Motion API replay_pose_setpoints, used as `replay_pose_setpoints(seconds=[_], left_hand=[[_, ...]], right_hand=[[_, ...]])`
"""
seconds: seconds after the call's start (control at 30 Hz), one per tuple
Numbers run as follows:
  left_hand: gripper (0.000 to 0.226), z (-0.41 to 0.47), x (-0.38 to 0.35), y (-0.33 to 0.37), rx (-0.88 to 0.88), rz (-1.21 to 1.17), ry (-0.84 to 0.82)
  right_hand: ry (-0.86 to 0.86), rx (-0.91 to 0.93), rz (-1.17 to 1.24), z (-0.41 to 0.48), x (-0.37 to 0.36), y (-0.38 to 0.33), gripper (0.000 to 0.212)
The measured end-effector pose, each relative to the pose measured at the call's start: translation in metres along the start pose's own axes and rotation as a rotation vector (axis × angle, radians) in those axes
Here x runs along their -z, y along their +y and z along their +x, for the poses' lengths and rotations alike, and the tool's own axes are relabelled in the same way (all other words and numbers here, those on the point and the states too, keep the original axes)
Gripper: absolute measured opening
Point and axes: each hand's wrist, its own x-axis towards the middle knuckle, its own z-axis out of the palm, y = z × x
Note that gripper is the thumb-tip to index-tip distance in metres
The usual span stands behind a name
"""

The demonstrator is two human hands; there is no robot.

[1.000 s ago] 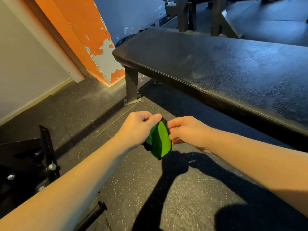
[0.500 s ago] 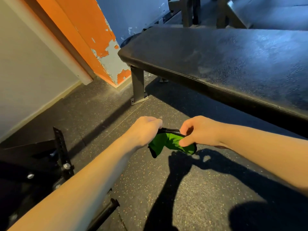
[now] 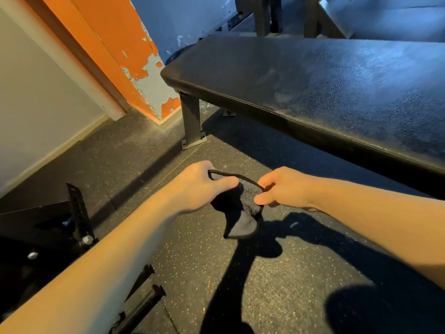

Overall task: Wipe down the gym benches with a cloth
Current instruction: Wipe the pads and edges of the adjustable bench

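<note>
Nearest, the left hand (image 3: 199,186) and the right hand (image 3: 286,186) each pinch an edge of the dark cloth (image 3: 242,214), which hangs between them above the floor (image 3: 216,285). If one pinch loosens, the cloth may drop and collect grit. Farther right, the bench (image 3: 313,88) waits, probably not yet wiped.

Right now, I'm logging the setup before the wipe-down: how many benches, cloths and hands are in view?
Benches: 2, the near bench and a far bench only partly in view
Cloths: 1, the cloth, held by both hands
Hands: 2, the left hand and the right hand
Total: 5
</note>
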Motion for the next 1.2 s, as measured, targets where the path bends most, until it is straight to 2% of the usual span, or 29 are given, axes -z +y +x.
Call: replay_pose_setpoints(seconds=[0.1, 0.17, 0.27, 0.37, 0.43, 0.5, 0.57, 0.67, 0.77, 0.83, 0.9, 0.97, 1.03, 1.17, 1.2], left_hand=[[0.031, 0.000, 0.000, -0.003, -0.028, 0.059, -0.046], [0.028, 0.002, -0.002, -0.008, -0.032, 0.065, -0.049], [0.041, 0.005, -0.006, -0.015, 0.003, -0.025, -0.084], [0.063, 0.009, -0.012, -0.023, 0.041, -0.167, -0.262], [0.070, 0.011, -0.017, -0.026, 0.024, -0.169, -0.306], [0.063, 0.014, -0.022, -0.027, 0.019, -0.122, -0.268], [0.046, 0.016, -0.028, -0.028, 0.070, -0.100, -0.188], [0.024, 0.019, -0.036, -0.030, 0.180, -0.261, -0.124], [0.020, 0.023, -0.038, -0.032, 0.220, -0.381, -0.022], [0.021, 0.027, -0.038, -0.037, 0.268, -0.490, 0.031], [0.036, 0.031, -0.037, -0.044, 0.332, -0.601, 0.029], [0.067, 0.030, -0.033, -0.049, 0.379, -0.669, -0.019], [0.095, 0.032, -0.032, -0.053, 0.375, -0.610, -0.064], [0.103, 0.033, -0.036, -0.054, 0.240, -0.399, -0.097], [0.108, 0.032, -0.035, -0.052, 0.190, -0.321, -0.117]], right_hand=[[0.056, -0.065, 0.099, 0.008, -0.002, 0.003, 0.015], [0.089, -0.105, 0.226, 0.014, -0.005, 0.006, 0.017], [0.132, -0.157, 0.321, 0.021, -0.007, 0.013, 0.022], [0.135, -0.218, 0.307, 0.018, -0.007, 0.014, 0.029], [0.149, -0.225, 0.265, 0.015, -0.007, 0.015, 0.032], [0.178, -0.224, 0.216, 0.014, -0.006, 0.017, 0.035], [0.173, -0.234, 0.224, 0.011, -0.006, 0.015, 0.032], [-0.002, -0.294, 0.450, 0.006, -0.006, 0.008, 0.024], [-0.122, -0.299, 0.559, 0.000, -0.005, 0.000, 0.035], [-0.136, -0.279, 0.538, -0.006, -0.005, -0.004, 0.032], [-0.119, -0.294, 0.499, -0.012, -0.003, -0.005, 0.033], [-0.119, -0.313, 0.471, -0.014, -0.002, -0.003, 0.046], [-0.089, -0.323, 0.406, -0.010, -0.001, 0.001, 0.060], [-0.059, -0.312, 0.307, -0.007, 0.000, 0.003, 0.061], [-0.066, -0.304, 0.267, -0.006, 0.000, 0.005, 0.068]])
